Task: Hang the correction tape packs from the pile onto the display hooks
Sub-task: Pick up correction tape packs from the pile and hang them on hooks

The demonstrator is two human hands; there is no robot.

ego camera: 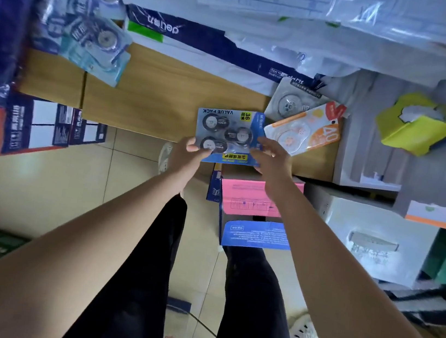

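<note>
A blue correction tape value pack (228,132) with three round black tapes lies at the front edge of a wooden shelf (152,93). My left hand (189,154) pinches its near left corner. My right hand (270,158) curls its fingers round the pack's right edge. Just to the right lie an orange and white pack (310,129) and a grey pack (291,101), partly overlapping. More blue tape packs (91,35) hang or lie at the upper left, blurred. No display hooks can be made out.
White and navy paper boxes (205,40) are stacked behind the shelf. A yellow carton (414,124) sits to the right. A pink and blue box (251,201) stands under the shelf edge by my legs. Boxes (22,123) line the left over a tiled floor.
</note>
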